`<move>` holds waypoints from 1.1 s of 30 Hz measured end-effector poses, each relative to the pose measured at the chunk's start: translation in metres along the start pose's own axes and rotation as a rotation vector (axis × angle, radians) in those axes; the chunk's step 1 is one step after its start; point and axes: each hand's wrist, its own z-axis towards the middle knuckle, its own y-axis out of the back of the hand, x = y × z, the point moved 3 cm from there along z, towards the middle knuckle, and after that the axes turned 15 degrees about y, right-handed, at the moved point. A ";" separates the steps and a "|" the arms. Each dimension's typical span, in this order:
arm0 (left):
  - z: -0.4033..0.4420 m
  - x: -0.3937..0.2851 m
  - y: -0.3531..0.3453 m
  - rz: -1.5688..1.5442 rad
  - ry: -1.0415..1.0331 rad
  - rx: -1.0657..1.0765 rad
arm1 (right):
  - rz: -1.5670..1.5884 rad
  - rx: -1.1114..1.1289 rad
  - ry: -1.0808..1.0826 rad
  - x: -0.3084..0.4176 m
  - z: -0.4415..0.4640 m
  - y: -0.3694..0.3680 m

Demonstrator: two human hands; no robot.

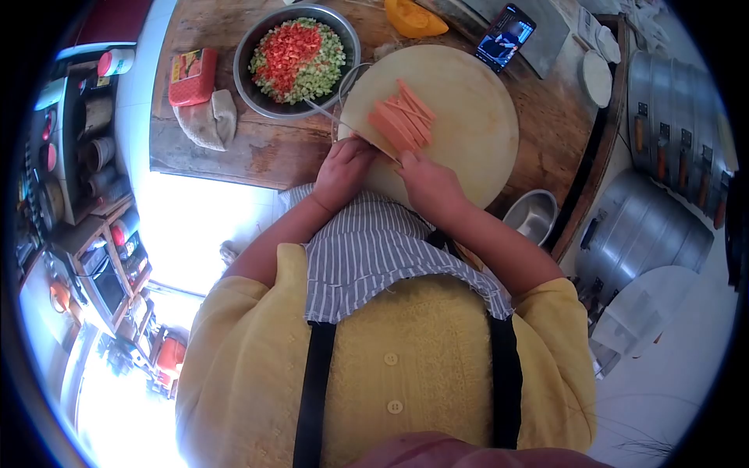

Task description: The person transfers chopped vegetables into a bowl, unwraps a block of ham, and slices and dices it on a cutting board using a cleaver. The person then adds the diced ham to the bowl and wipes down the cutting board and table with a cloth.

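Observation:
My right hand is closed round the handle of a kitchen knife, whose blade points up and left over the round cutting board. Curled fingers of my left hand rest at the board's near left edge, close beside the blade; what they hold, if anything, is hidden. Just beyond the knife lies a pile of pinkish-orange strips, some wide and flat, others thin.
Left of the board stands a metal bowl of diced green and red pieces. A red package and a folded cloth lie further left. A phone leans behind the board; a small metal bowl sits at right.

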 end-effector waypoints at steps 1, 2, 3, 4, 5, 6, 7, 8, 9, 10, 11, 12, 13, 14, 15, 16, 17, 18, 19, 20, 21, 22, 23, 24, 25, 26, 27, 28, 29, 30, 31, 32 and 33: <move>-0.001 0.001 0.000 0.000 0.001 0.001 | 0.001 0.003 -0.002 0.000 0.001 0.000; -0.001 0.002 -0.001 -0.003 0.001 0.002 | 0.001 0.004 -0.003 0.000 0.001 -0.001; -0.001 0.002 -0.001 -0.006 0.001 0.003 | 0.009 0.009 -0.007 -0.001 0.001 -0.002; -0.001 0.002 -0.001 -0.007 0.003 0.004 | 0.016 0.014 -0.012 -0.002 0.001 -0.003; -0.001 0.001 -0.001 -0.005 0.003 0.003 | 0.017 0.015 -0.012 -0.003 0.002 -0.004; -0.001 0.001 -0.001 -0.002 0.004 0.001 | 0.015 0.015 -0.011 -0.004 0.003 -0.005; -0.001 0.002 -0.001 -0.003 0.006 0.002 | 0.014 0.016 -0.010 -0.005 0.004 -0.007; -0.001 0.003 -0.001 0.005 0.007 0.009 | 0.015 0.017 -0.010 -0.006 0.004 -0.010; -0.002 0.003 -0.002 0.013 0.007 0.016 | 0.011 0.007 -0.013 -0.008 0.004 -0.013; -0.001 0.002 -0.002 0.012 0.004 0.016 | 0.005 -0.006 -0.016 -0.009 0.003 -0.014; 0.001 0.000 -0.002 -0.006 0.000 0.009 | 0.005 -0.012 -0.018 -0.010 0.002 -0.014; 0.002 -0.001 0.000 -0.022 -0.005 0.002 | 0.023 -0.009 -0.034 -0.010 0.000 -0.014; 0.004 -0.002 0.000 -0.016 -0.014 0.003 | 0.041 -0.009 -0.049 -0.011 0.000 -0.014; 0.005 -0.003 -0.001 -0.026 -0.001 0.004 | 0.044 -0.018 -0.047 -0.013 -0.001 -0.013; 0.005 -0.005 0.001 -0.036 0.013 0.008 | 0.124 -0.086 -0.075 -0.019 -0.003 -0.011; 0.006 -0.007 0.003 -0.028 0.009 0.011 | 0.204 -0.155 -0.102 -0.023 -0.006 -0.009; 0.008 -0.009 0.005 -0.044 0.006 0.063 | 0.209 -0.163 -0.100 -0.025 -0.008 -0.008; 0.011 -0.010 0.007 -0.061 0.003 0.114 | 0.243 -0.200 -0.089 -0.026 -0.009 -0.006; 0.013 -0.012 0.011 -0.056 0.000 0.114 | 0.278 -0.235 -0.078 -0.026 -0.011 -0.005; 0.012 -0.015 0.016 -0.016 -0.024 0.082 | 0.281 -0.238 -0.077 -0.025 -0.011 -0.003; 0.011 -0.016 0.019 0.024 -0.050 0.051 | 0.268 -0.255 -0.083 -0.023 -0.012 0.000; 0.007 -0.011 0.018 0.027 -0.057 0.054 | 0.254 -0.276 -0.091 -0.022 -0.012 0.003; 0.001 -0.002 0.013 0.021 -0.042 0.094 | 0.255 -0.284 -0.094 -0.023 -0.012 0.005; 0.003 -0.004 0.014 0.015 -0.026 0.133 | 0.259 -0.278 -0.081 -0.023 -0.012 0.006; 0.007 -0.007 0.015 0.017 -0.033 0.134 | 0.261 -0.273 -0.068 -0.023 -0.012 0.007; 0.010 -0.015 0.012 0.023 -0.100 0.172 | 0.260 -0.279 -0.070 -0.023 -0.011 0.009; 0.014 -0.024 0.010 0.028 -0.166 0.211 | 0.244 -0.262 -0.055 -0.022 -0.010 0.009; 0.016 -0.024 0.003 0.028 -0.171 0.213 | 0.228 -0.243 -0.040 -0.021 -0.010 0.009; 0.017 -0.023 -0.007 0.061 -0.216 0.239 | 0.228 -0.246 -0.041 -0.021 -0.010 0.011; 0.020 -0.024 -0.010 0.096 -0.262 0.265 | 0.227 -0.269 -0.051 -0.021 -0.010 0.013; 0.021 -0.024 -0.010 0.097 -0.265 0.265 | 0.227 -0.292 -0.059 -0.021 -0.011 0.016; 0.022 -0.024 -0.007 0.066 -0.278 0.262 | 0.226 -0.296 -0.060 -0.019 -0.011 0.023; 0.024 -0.026 -0.002 0.035 -0.289 0.260 | 0.200 -0.297 -0.071 -0.016 -0.012 0.032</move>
